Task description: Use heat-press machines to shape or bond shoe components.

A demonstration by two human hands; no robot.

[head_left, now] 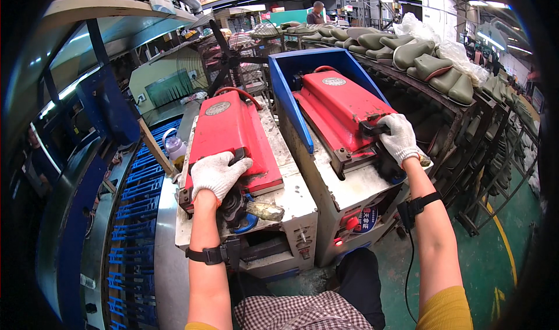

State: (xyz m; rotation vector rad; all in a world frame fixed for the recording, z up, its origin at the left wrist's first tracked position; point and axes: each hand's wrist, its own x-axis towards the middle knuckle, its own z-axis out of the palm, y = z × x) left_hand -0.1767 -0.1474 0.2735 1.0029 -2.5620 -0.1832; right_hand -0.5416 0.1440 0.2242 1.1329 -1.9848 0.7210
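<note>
In the head view, your gloved left hand (218, 175) lies on the near end of the left red lid (228, 129), its grip impossible to tell; your right hand (399, 135) clasps the black handle (368, 129) of the right red lid (349, 102). Both lids sit atop pale machines (297, 199) side by side, green clogs (412, 54) heaped at right.

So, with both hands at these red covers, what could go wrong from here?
Pinching is possible if a cover shifts: the left grip rests on the left red cover, and the right grip is at the black handle of the right red cover.
The black cable hanging below the right forearm strap might snag.
The green clogs heaped on the right could slip if bumped.
</note>
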